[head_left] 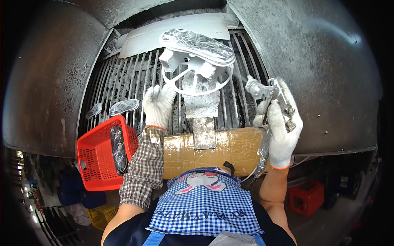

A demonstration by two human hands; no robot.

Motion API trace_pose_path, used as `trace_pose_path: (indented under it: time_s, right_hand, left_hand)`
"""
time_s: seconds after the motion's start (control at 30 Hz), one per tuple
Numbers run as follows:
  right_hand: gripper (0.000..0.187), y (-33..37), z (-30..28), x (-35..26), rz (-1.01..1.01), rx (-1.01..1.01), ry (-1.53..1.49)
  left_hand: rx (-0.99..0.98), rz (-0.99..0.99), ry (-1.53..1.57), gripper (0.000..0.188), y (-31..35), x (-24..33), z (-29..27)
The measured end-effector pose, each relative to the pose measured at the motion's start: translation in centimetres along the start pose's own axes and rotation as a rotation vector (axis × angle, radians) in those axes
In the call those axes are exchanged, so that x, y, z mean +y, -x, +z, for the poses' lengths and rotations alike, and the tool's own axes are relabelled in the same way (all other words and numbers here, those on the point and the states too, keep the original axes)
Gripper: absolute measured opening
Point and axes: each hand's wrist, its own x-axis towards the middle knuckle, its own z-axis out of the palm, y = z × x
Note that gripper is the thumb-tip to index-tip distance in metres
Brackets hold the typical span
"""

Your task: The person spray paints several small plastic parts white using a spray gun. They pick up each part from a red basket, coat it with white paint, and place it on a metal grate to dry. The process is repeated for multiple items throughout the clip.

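My right hand [283, 127], in a white knit glove, is closed round a metal spray gun [262, 91] coated in grey-white paint, its nozzle turned left. A hose [264, 149] runs down from the gun. On a white-crusted spoked wheel [225, 83] at the centre rests a shoe [199, 45] with clear film over its top and a white sole edge. Beside the wheel's near left rim, my gloved left hand [159, 107] has its fingers stretched up and apart, holding nothing. Whether the fingertips touch the rim I cannot tell.
Metal bars [141, 74] form a grate between dark metal side walls [53, 74]. Two film-wrapped pieces [124, 107] lie at the left. A red basket [98, 164] holds another dark wrapped piece [118, 149]. A brown taped roll [234, 143] spans the front; cardboard [176, 30] lies behind.
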Motion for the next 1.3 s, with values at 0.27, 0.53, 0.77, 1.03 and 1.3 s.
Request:
trace_pose_path:
  time_s: [0.27, 0.53, 0.77, 1.03, 1.3]
  right_hand:
    - [0.054, 0.5, 0.4, -0.5, 0.041, -0.047, 0.012]
    - [0.055, 0.9, 0.6, -0.6, 0.052, -0.078, -0.071]
    - [0.056, 0.6, 0.8, -0.1, 0.125, -0.061, -0.086]
    - [0.057, 0.1, 1.9, 0.6, 0.12, -0.126, -0.158]
    - [0.054, -0.9, 3.4, 2.9, 0.077, -0.196, -0.078]
  left_hand:
    - [0.034, -0.24, -0.113, 0.04, 3.1, -4.6, 1.3]
    - [-0.001, -0.245, -0.076, 0.06, 4.1, -4.6, 2.3]
    - [0.036, -0.182, -0.095, 0.066, 3.1, -3.3, 0.7]
    - [-0.046, -0.162, -0.153, 0.077, 2.4, -0.9, 1.1]
    - [-0.029, -0.104, -0.087, 0.033, 0.7, 0.6, 1.5]
